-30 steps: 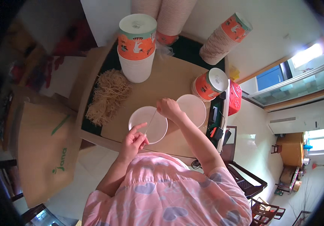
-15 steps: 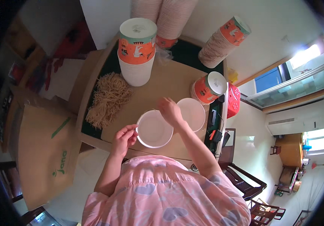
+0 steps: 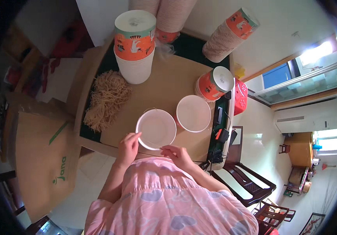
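Note:
A white-lined paper bucket (image 3: 156,127) stands upright right in front of me on brown cardboard. My left hand (image 3: 127,148) is closed at its left rim, fingertips pinching what looks like one end of a thin pale string (image 3: 153,144). The string runs across the near part of the bucket's mouth to my right hand (image 3: 176,154), whose fingers pinch it by the near right rim. A small loop of string also shows at the far rim. Just to the right stands a second open paper bucket (image 3: 193,113), touched by neither hand.
Tangled beige strings (image 3: 107,102) lie at the left. Behind them rises a tall stack of upturned orange-and-white buckets (image 3: 135,51). A shorter stack (image 3: 215,83) and a leaning stack (image 3: 229,37) stand at the right. Cables and a black charger (image 3: 224,135) lie along the right edge.
My right hand has come back from between the two buckets to the near rim and now pinches the string. My left hand stays at the left rim.

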A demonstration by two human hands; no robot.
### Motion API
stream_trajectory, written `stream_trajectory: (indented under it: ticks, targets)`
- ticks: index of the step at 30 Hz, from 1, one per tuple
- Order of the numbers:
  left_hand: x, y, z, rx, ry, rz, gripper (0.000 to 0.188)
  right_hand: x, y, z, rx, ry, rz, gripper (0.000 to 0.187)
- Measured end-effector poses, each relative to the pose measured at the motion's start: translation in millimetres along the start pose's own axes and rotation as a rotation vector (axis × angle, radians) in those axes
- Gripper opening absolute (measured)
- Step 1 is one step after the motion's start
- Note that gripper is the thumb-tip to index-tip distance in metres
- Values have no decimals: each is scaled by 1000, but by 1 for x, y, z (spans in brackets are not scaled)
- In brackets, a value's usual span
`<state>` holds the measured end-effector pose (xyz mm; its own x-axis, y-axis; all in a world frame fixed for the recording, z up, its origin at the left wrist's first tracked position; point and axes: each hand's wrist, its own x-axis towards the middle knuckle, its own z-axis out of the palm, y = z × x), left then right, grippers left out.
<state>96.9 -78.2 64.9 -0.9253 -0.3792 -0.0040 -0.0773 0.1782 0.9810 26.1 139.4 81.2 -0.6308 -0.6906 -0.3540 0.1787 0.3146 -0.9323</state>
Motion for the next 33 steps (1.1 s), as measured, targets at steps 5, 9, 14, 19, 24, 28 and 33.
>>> stream_trajectory:
  ticks: [5,9,14,19,24,28,33]
  targets:
    - [-10,-19,13,688,-163,281,21,-7,-11,-8,-362,286,-214,17]
    - [-6,-24,26,723,-149,324,18,3,-33,-5,-220,537,-397,17]
    - [-1,-13,39,698,-132,286,21,-1,-55,-8,-142,517,-535,17]
    - [-2,2,29,447,-16,151,24,-15,-58,-5,460,316,-426,18]
    - [-2,11,-2,430,4,157,14,-13,-51,-5,997,217,-243,17]
    - [-9,21,-10,488,-154,96,14,-13,-32,-5,847,163,-107,13]
    - [11,51,4,476,34,258,16,-19,11,-5,523,10,78,14]
